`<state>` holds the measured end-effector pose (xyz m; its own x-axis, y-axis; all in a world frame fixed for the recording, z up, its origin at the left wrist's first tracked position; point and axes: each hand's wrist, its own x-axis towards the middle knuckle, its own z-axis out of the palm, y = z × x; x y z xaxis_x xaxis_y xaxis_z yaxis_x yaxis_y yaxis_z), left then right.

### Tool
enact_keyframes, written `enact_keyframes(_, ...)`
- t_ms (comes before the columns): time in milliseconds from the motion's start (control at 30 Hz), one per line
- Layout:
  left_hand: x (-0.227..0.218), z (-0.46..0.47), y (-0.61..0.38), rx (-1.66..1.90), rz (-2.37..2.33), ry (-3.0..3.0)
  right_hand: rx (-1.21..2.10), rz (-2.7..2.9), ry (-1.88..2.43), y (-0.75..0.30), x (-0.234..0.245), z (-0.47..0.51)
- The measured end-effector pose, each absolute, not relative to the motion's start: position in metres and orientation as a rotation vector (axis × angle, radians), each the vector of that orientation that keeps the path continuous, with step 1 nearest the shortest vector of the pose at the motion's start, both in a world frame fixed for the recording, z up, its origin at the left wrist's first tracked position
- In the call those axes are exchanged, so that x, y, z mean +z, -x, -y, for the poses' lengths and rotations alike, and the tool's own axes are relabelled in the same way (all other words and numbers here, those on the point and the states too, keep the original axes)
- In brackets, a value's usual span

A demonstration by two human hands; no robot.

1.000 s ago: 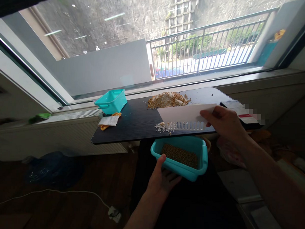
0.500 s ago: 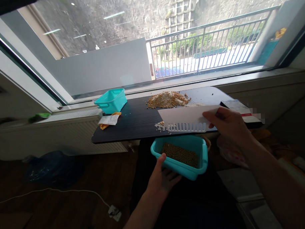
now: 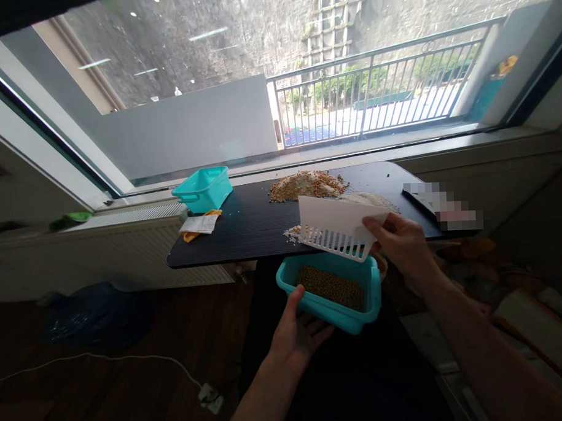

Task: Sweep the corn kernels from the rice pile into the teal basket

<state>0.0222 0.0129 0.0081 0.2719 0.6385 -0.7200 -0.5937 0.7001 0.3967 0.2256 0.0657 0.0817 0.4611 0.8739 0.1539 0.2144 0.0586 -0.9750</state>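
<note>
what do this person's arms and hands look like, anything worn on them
The left hand and right hand are both ungloved, with no ring, watch or bracelet that can be made out. No sleeve shows on the left forearm or the right forearm, though the right one's lower end is dim. No markings or cables are visible on either.

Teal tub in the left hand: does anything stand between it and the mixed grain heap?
Yes: the white slotted card in the right hand and the dark tabletop's near edge lie between tub and heap.
</note>
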Motion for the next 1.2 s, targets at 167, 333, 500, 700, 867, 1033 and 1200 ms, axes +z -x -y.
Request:
enact_keyframes(167,0.009,-0.011,-0.022,0.835,-0.998,-0.055,0.547,0.933,1.505,-0.248,0.084,-0.069)
enact_keyframes(333,0.010,-0.011,-0.023,0.817,-1.005,-0.061,0.443,0.943,1.558,-0.258,0.093,-0.075)
enact_keyframes(500,0.010,-0.012,-0.024,0.822,-1.006,-0.058,0.470,1.026,1.534,-0.251,0.101,-0.085)
enact_keyframes(700,0.011,-0.012,-0.023,0.818,-0.994,-0.061,0.471,1.093,1.539,-0.248,0.106,-0.081)
enact_keyframes(867,0.011,-0.012,-0.023,0.819,-1.010,-0.066,0.469,1.081,1.553,-0.247,0.109,-0.078)
enact_keyframes(1033,0.009,-0.012,-0.022,0.815,-0.995,-0.068,0.478,1.119,1.552,-0.247,0.108,-0.077)
enact_keyframes(1200,0.008,-0.013,-0.022,0.814,-0.999,-0.066,0.499,1.086,1.568,-0.253,0.107,-0.070)
